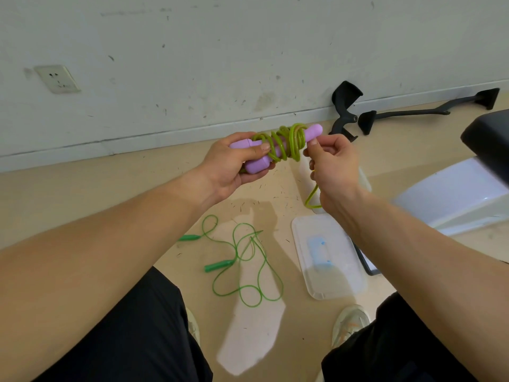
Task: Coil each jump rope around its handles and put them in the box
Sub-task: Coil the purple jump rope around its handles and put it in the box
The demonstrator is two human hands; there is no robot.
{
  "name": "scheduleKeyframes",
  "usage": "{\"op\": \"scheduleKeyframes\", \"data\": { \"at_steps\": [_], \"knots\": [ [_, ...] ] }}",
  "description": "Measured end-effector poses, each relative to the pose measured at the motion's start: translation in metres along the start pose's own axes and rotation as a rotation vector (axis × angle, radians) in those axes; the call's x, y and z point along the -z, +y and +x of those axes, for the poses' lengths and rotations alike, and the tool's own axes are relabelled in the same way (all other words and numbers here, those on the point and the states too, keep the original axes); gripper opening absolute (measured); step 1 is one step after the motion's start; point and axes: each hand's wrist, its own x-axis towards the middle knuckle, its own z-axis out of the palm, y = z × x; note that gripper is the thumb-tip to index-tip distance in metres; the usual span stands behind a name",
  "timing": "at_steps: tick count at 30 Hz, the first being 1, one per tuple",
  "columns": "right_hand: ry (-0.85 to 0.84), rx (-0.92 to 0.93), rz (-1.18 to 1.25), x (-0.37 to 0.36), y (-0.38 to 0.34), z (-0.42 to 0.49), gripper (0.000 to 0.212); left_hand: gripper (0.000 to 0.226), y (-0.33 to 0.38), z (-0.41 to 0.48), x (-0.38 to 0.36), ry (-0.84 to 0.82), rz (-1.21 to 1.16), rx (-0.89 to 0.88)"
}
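Observation:
My left hand (234, 164) grips the two purple handles (256, 164) of a jump rope held side by side above the floor. Its yellow-green cord (286, 143) is wound in several loops around them. My right hand (330, 161) pinches the loose end of that cord beside the handle tips; a short tail (312, 198) hangs below my palm. A second jump rope with green handles (219, 266) and a thin green cord (248, 271) lies uncoiled on the floor between my legs. A clear plastic box (363, 183) shows partly behind my right wrist.
A clear plastic lid (327, 257) lies on the floor to the right of the green rope. Black frame parts (358, 117) rest against the wall base. A white curved panel (451, 197) and a dark object (490, 144) stand at the right. My shoes and knees fill the bottom.

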Motion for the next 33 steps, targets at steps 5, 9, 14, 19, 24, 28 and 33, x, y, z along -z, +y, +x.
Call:
{"op": "scheduleKeyframes", "data": {
  "at_steps": [5, 9, 14, 19, 24, 28, 33],
  "knots": [
    [0.071, 0.004, -0.092, -0.003, 0.004, -0.001, 0.013, 0.046, -0.005, 0.005, -0.008, 0.045, -0.025, 0.021],
    [0.079, 0.007, -0.099, -0.006, 0.008, -0.002, 0.013, 0.052, -0.009, 0.01, -0.011, 0.06, -0.017, 0.033],
    [0.051, 0.004, -0.154, -0.006, 0.017, 0.0, 0.009, 0.057, -0.009, 0.015, -0.006, 0.075, 0.023, 0.032],
    [-0.086, 0.02, -0.353, -0.01, 0.034, -0.001, 0.013, 0.042, -0.014, 0.02, -0.01, 0.232, 0.139, 0.004],
    [-0.264, 0.136, -0.706, -0.018, 0.043, -0.008, 0.027, 0.034, -0.024, 0.022, -0.009, 0.348, 0.2, -0.02],
    [-0.219, 0.103, -0.701, -0.02, 0.046, -0.009, 0.017, 0.037, -0.027, 0.021, -0.011, 0.358, 0.265, -0.045],
    [-0.222, 0.11, -0.709, -0.017, 0.035, -0.007, 0.013, 0.035, -0.026, 0.023, -0.009, 0.373, 0.249, -0.02]
  ]
}}
